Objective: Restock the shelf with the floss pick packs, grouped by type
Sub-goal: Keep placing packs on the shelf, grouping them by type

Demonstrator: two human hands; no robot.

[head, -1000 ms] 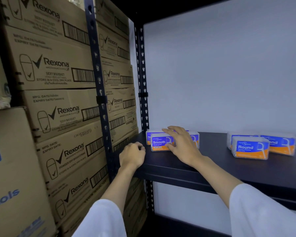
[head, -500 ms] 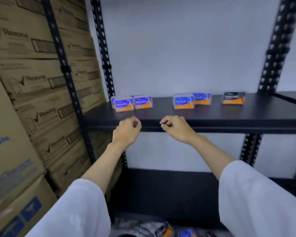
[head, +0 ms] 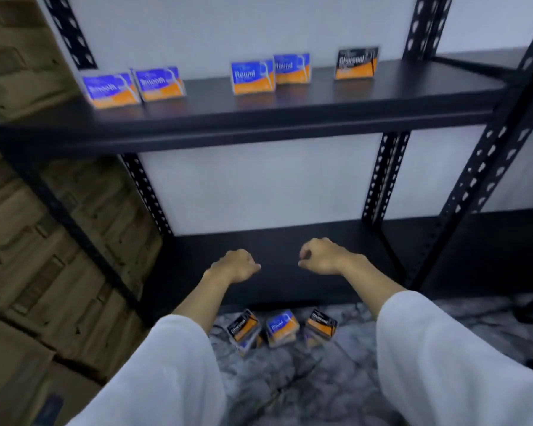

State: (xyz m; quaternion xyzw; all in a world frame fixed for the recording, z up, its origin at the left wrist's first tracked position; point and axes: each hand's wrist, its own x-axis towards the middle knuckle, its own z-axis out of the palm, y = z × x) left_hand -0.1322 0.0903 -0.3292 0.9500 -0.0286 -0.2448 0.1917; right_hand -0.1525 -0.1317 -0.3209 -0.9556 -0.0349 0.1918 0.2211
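Observation:
On the upper black shelf (head: 259, 118) stand two blue-orange Smooth packs (head: 110, 90) at the left. Two Round packs (head: 253, 75) stand in the middle and one black Charcoal pack (head: 356, 63) to their right. On the marbled floor lie a Charcoal pack (head: 243, 329), a Round pack (head: 279, 327) and a second Charcoal pack (head: 320, 324). My left hand (head: 234, 267) and my right hand (head: 323, 256) hang side by side in front of the lower shelf, above the floor packs. The fingers of both are loosely curled and hold nothing.
The lower black shelf board (head: 290, 241) lies just behind my hands. Stacked brown cartons (head: 43, 241) fill the left side behind a black upright. Perforated uprights (head: 385, 179) stand at the right, with another shelf unit beyond.
My view has tilted down. Both hands left the upper shelf edge and dropped in front of the lower shelf. The packs on the floor have come fully into view.

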